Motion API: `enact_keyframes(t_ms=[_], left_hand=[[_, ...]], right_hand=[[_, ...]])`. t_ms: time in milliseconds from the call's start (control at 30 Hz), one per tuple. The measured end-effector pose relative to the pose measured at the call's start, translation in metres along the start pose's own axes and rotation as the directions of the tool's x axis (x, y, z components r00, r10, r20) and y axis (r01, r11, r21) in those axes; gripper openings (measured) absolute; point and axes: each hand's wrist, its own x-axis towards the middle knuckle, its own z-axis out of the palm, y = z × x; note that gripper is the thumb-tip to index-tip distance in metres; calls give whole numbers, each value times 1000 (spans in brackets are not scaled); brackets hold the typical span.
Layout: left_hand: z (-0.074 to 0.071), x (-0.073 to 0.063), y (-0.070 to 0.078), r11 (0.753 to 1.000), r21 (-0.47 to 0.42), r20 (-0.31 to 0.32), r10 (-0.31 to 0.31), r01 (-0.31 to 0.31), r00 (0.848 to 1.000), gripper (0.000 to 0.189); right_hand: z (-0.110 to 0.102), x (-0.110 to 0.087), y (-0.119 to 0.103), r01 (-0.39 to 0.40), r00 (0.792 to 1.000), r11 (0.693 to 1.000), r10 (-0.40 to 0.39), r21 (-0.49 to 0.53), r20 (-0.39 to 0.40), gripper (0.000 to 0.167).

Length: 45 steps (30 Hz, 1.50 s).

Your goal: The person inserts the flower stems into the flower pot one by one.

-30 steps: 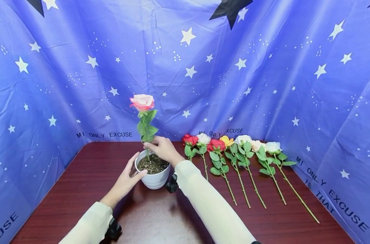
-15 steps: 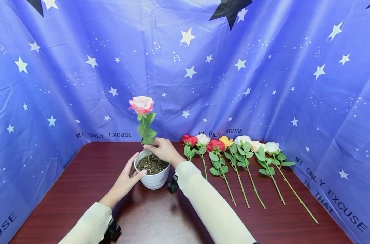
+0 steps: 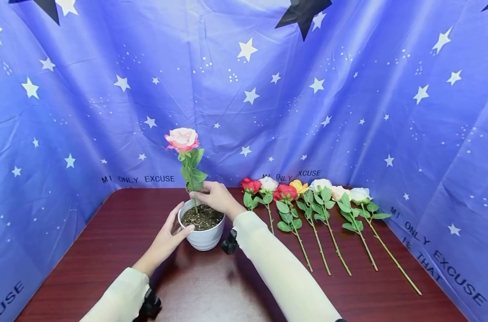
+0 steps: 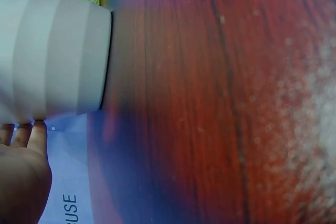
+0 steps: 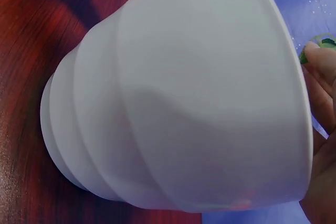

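A pink-and-white rose [image 3: 182, 140] with green leaves stands in a white flowerpot [image 3: 205, 240] of dark soil [image 3: 203, 218], leaning slightly left. My right hand [image 3: 215, 197] pinches its stem low down, just above the rim; in the right wrist view, the fingers [image 5: 321, 61] show beside the rim with a bit of green at their tips. My left hand [image 3: 169, 237] holds the pot's left side, thumb at the front rim and fingers along the far side. Ridged pot wall [image 4: 58, 56] fills the left of the left wrist view, fingertips [image 4: 38, 129] touching it.
To the right on the brown table [image 3: 86, 264] lies a row of several loose roses, among them a red rose [image 3: 285, 192], a yellow rose [image 3: 299, 186] and a white rose [image 3: 360, 195]. A blue star-patterned cloth [image 3: 211, 98] hangs behind and at the sides.
The pink rose's bloom has tipped a little to the left and lower. Both hands stay at nearly the same places on the stem and the pot.
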Motion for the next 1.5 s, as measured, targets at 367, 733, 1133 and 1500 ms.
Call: enact_keyframes(t_ms=[367, 733, 1133, 1500], left_hand=[[1, -1, 0, 1000, 2, -7, -6, 6, 1000, 77], [1, -1, 3, 1000, -15, -5, -4, 4, 1000, 78], [1, 1, 2, 1000, -20, -7, -14, 14, 1000, 77], [1, 0, 0, 1000, -18, -7, -4, 4, 1000, 77]], right_hand=[[-4, 1, -1, -41, 999, 998, 41, -55, -16, 41], [-12, -7, -7, -20, 1000, 998, 20, -55, 4, 37], [-34, -15, -1, 15, 1000, 995, -14, -98, 9, 35], [-59, -37, 13, 4, 1000, 990, -3, -140, 5, 28]])
